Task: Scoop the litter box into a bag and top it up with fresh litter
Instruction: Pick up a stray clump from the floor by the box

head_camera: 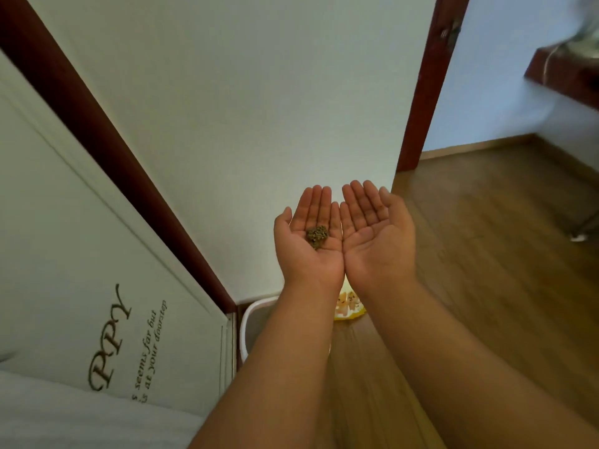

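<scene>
Both of my hands are held out palm up, side by side, in front of a white wall. My left hand has straight fingers and carries a small brownish-green clump of litter on its palm. My right hand is flat with nothing on it. Below my forearms, the white rim of the litter box shows on the floor, mostly hidden by my left arm. A yellow bag with cartoon prints peeks out between my wrists.
A white door with dark lettering and a dark red frame stands at the left. Wooden floor spreads to the right, past a dark red door jamb. A dark red shelf is at the upper right.
</scene>
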